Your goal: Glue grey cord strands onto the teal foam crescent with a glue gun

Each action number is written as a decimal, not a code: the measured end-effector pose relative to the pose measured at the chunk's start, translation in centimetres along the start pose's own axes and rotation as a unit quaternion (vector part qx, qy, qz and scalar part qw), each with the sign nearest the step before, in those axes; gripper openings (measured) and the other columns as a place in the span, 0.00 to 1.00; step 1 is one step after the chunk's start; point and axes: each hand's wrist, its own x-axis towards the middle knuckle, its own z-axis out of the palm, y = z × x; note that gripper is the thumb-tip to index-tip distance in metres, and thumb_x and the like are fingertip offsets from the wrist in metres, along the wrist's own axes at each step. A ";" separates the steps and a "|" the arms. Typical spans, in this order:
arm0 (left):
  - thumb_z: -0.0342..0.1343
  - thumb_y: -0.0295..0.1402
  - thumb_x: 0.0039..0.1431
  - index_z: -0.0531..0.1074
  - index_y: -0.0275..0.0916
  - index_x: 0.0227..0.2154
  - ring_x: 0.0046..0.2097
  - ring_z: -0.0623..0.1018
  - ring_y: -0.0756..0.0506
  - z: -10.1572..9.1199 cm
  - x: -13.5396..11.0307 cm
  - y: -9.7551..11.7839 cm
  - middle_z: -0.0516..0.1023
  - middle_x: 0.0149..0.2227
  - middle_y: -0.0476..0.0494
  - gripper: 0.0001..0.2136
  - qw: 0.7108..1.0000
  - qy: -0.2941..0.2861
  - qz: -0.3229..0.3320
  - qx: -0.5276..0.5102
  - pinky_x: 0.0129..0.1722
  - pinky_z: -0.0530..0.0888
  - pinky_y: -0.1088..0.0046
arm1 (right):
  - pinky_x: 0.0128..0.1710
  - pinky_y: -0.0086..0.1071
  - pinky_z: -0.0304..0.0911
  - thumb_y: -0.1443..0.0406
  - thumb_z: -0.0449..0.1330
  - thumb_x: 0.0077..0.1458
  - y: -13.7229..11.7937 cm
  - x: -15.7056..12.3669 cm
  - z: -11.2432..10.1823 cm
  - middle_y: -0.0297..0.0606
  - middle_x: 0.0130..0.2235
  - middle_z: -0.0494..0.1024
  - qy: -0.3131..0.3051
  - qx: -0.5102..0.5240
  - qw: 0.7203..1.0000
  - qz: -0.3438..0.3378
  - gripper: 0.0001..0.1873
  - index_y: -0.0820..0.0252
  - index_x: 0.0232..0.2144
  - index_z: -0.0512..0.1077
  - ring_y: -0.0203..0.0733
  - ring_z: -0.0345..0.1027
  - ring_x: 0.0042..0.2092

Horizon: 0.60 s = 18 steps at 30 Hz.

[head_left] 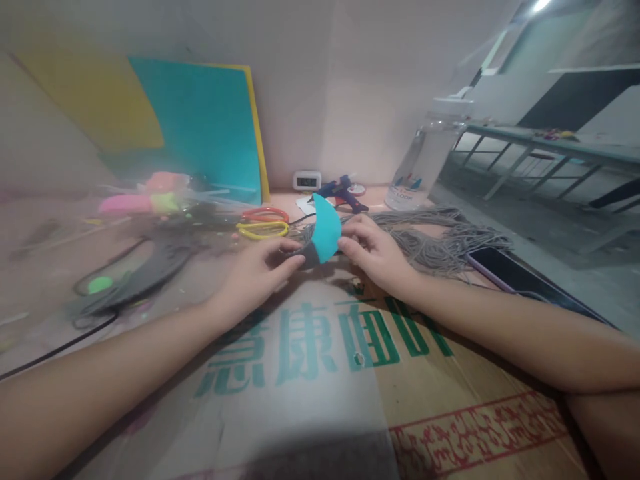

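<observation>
A curved teal foam piece (pixel 327 229) with a grey lower tip stands upright between my hands. My left hand (pixel 260 270) pinches its grey lower end, fingers closed on it. My right hand (pixel 373 250) grips its right edge with closed fingers. Both hands rest over a flattened cardboard box (pixel 320 373) with green printed characters. A bundle of grey cord (pixel 440 237) lies just behind my right hand.
A blue glue gun (pixel 343 192), a small white clock (pixel 307 180), and red and yellow loops (pixel 263 223) lie behind. Teal and yellow foam sheets (pixel 205 127) lean on the wall. A clear bottle (pixel 427 160) stands at right, a phone (pixel 520 277) beside my right forearm. Blurred clutter fills the left.
</observation>
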 end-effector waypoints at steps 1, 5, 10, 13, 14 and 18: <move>0.57 0.41 0.58 0.76 0.39 0.39 0.42 0.78 0.43 0.0 0.0 0.1 0.81 0.40 0.45 0.12 1.000 -0.007 -0.002 -0.003 0.45 0.72 0.68 | 0.41 0.34 0.63 0.59 0.58 0.57 0.0 0.0 0.0 0.38 0.36 0.72 -0.009 -0.004 1.000 0.001 0.10 0.60 0.31 0.73 0.40 0.66 0.39; 0.58 0.41 0.56 0.72 0.39 0.48 0.42 0.78 0.44 -0.1 0.1 0.1 0.79 0.46 0.42 0.18 0.998 0.008 -0.027 -0.054 0.40 0.74 0.70 | 0.40 0.33 0.64 0.62 0.58 0.56 0.1 -0.1 0.3 0.35 0.34 0.77 -0.038 0.038 0.997 0.064 0.07 0.60 0.31 0.72 0.39 0.69 0.37; 0.58 0.45 0.56 0.74 0.38 0.40 0.33 0.78 0.45 -0.1 0.2 -0.4 0.80 0.34 0.45 0.16 0.995 -0.035 -0.061 -0.074 0.32 0.71 0.72 | 0.34 0.31 0.64 0.57 0.58 0.56 0.2 -0.2 0.2 0.33 0.30 0.76 -0.053 0.102 0.987 0.116 0.12 0.60 0.30 0.71 0.37 0.67 0.31; 0.58 0.44 0.56 0.74 0.38 0.38 0.31 0.77 0.46 0.0 0.0 -0.5 0.80 0.32 0.46 0.15 0.995 -0.038 -0.058 -0.071 0.30 0.70 0.73 | 0.37 0.33 0.65 0.56 0.52 0.61 0.6 0.9 -0.7 0.35 0.32 0.77 -0.073 0.057 0.992 0.084 0.16 0.60 0.32 0.73 0.39 0.70 0.35; 0.58 0.44 0.55 0.74 0.38 0.40 0.31 0.76 0.46 0.1 0.0 -0.4 0.79 0.32 0.46 0.15 0.994 -0.036 -0.061 -0.078 0.30 0.69 0.73 | 0.40 0.34 0.65 0.56 0.51 0.62 0.9 1.5 -1.2 0.36 0.35 0.78 -0.066 0.030 0.995 0.065 0.16 0.60 0.34 0.73 0.40 0.71 0.37; 0.59 0.43 0.55 0.73 0.37 0.41 0.29 0.75 0.47 0.3 0.1 -0.5 0.79 0.32 0.46 0.16 0.992 -0.049 -0.059 -0.098 0.29 0.69 0.73 | 0.48 0.40 0.64 0.61 0.55 0.59 3.7 4.0 -3.9 0.41 0.40 0.79 0.009 -0.107 0.993 0.051 0.12 0.61 0.37 0.74 0.44 0.71 0.44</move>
